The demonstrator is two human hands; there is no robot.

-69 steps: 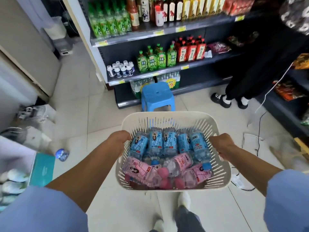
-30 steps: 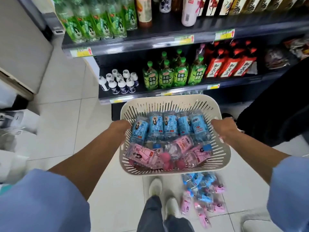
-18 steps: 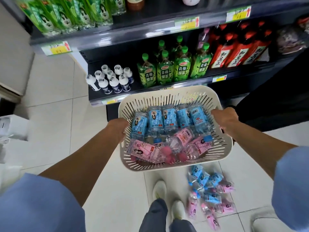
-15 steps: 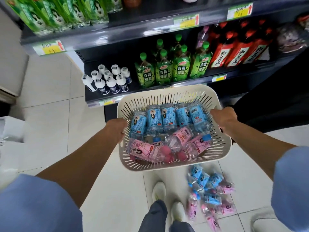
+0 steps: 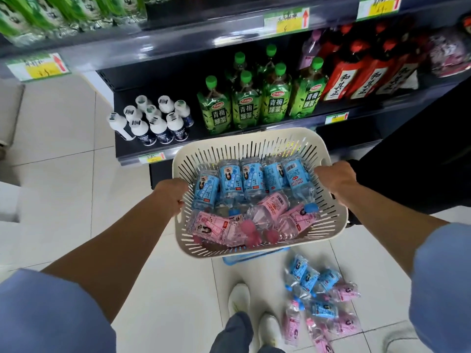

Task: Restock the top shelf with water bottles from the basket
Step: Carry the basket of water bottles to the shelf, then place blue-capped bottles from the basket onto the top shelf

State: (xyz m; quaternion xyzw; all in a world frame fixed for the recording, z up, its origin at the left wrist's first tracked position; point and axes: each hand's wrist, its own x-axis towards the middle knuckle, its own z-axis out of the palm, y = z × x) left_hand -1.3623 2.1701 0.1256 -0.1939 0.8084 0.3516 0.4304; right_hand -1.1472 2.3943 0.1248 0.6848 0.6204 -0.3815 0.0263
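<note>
I carry a cream slatted basket (image 5: pixel 254 146) in front of me, just before a dark shelf unit. My left hand (image 5: pixel 169 193) grips its left rim and my right hand (image 5: pixel 335 177) grips its right rim. Inside lie several blue-labelled water bottles (image 5: pixel 230 180) along the far side and several pink-labelled water bottles (image 5: pixel 212 226) on the near side. The top shelf is out of view; only the edge of a higher shelf (image 5: pixel 178 39) with price tags shows.
Green tea bottles (image 5: pixel 246 108), small white bottles (image 5: pixel 153 123) and red-labelled bottles (image 5: pixel 356 77) fill the shelf behind the basket. More blue and pink bottles (image 5: pixel 318 299) lie on the tiled floor by my feet (image 5: pixel 239 299). A blue stool edge (image 5: pixel 254 257) shows under the basket. Another person's dark clothing (image 5: pixel 420 154) stands at right.
I have walked up to the shelf unit with the basket held in both hands. The shelves now fill the top of the view and the blue stool is under the basket.
</note>
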